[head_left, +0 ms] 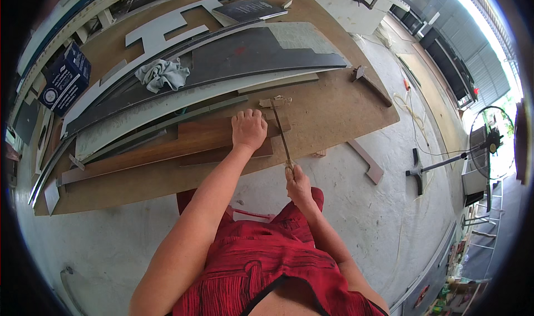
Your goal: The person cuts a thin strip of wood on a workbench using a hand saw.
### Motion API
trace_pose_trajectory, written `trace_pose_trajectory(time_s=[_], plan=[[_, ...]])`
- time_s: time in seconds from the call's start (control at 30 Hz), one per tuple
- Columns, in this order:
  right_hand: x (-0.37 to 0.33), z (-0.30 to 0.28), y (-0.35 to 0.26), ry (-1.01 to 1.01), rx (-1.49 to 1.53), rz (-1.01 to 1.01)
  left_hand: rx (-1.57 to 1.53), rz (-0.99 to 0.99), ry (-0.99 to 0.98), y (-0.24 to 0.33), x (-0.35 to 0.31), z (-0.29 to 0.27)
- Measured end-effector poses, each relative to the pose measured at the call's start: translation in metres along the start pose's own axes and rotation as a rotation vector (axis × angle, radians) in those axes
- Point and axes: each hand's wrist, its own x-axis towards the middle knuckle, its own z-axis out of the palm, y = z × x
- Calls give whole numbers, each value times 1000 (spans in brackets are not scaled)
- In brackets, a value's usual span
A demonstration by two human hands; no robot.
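My left hand (249, 130) presses down on a long brown wooden plank (150, 151), fingers curled over it near its right end. My right hand (298, 186) is closed round the handle of a saw (282, 133). Its long, narrow blade points away from me and lies across the plank's right end, just right of my left hand. How deep the blade sits in the wood I cannot tell. Another reddish-brown board (266, 149) lies under the plank. Beyond the blade's far end is a pale, rough-looking piece (275, 101).
Grey and dark panels (222, 57) are stacked across the brown table (356, 113), with a grey cloth (163, 74) on top. A hammer-like tool (371, 86) lies at the right. A blue box (67, 78) stands far left. A fan (485, 141) and an L-shaped piece (367, 163) are beyond the table.
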Motion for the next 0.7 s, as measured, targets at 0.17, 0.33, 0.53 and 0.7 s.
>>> trace_pose_trajectory(time_s=[0.17, 0.33, 0.53, 0.7], plan=[[-9, -11, -26, -89, -17, 197, -7, -4, 9, -2, -2, 0], [-70, -21, -23, -62, -137, 149, -4, 1, 24, -3, -3, 1], [-14, -22, -45, -87, -121, 130, -16, 4, 7, 1, -3, -6], [26, -10, -39, -55, -121, 147, -37, 30, 73, 7, 0, 5]])
